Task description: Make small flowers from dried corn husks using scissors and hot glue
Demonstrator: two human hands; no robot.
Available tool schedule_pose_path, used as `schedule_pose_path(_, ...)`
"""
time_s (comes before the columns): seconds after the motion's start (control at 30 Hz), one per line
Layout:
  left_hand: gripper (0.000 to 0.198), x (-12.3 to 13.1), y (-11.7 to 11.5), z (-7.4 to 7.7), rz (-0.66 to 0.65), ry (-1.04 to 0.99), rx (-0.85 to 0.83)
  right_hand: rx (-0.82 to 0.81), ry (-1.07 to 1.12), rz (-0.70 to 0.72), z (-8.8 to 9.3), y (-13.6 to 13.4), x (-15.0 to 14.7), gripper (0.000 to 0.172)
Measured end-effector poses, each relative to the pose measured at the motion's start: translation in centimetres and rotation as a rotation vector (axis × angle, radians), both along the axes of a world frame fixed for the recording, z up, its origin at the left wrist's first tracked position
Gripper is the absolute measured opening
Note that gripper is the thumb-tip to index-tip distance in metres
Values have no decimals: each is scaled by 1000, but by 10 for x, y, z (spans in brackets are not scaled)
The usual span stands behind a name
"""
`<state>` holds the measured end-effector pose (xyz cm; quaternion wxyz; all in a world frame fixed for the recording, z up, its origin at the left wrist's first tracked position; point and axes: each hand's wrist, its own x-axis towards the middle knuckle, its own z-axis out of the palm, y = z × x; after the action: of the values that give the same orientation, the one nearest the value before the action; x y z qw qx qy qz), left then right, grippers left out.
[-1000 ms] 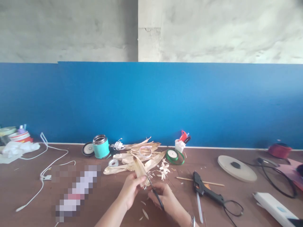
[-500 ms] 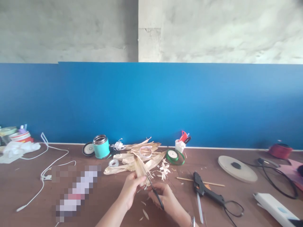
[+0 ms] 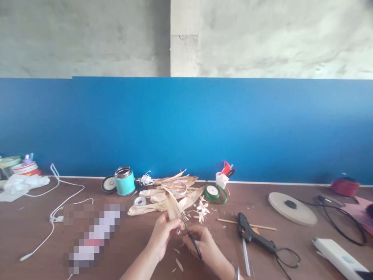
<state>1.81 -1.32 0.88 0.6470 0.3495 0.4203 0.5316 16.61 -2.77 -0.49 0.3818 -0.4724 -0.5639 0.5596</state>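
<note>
A pale, dry corn husk (image 3: 173, 208) is pinched near its lower end by my left hand (image 3: 163, 232), its tip pointing away from me. My right hand (image 3: 204, 245) grips black-handled scissors (image 3: 193, 242), whose blades lie against the husk's right side near my left fingertips. Whether the blades are apart I cannot make out. Small cut slivers (image 3: 179, 265) lie on the brown table under my hands. Beyond them is a pile of dry husks (image 3: 154, 208), and just to the right sits a white petalled flower shape (image 3: 202, 210).
A green ribbon spool (image 3: 212, 190) and a white cup of tools (image 3: 222, 180) stand behind. On the right lie a black glue gun (image 3: 256, 237), a thin stick (image 3: 264, 227) and a round beige disc (image 3: 292, 209). A turquoise container (image 3: 125, 185) and white cable (image 3: 51, 217) are left.
Almost nothing differs. The scissors and my left hand have shifted very slightly against the husk, which stays held in the same place.
</note>
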Motion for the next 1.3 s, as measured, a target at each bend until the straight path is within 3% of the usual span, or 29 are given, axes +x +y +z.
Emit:
schedule_pose_path(0.33, 20, 0, 1, -1, 0, -2, 2, -33, 8, 3, -2, 0, -2, 40)
schedule_pose_path(0.83, 18, 2, -2, 6, -1, -16, 12, 6, 24, 5, -2, 0, -3, 36)
schedule_pose_path(1.3, 22, -1, 2, -3, -17, -11, 8, -52, 12, 20, -5, 0, -2, 32)
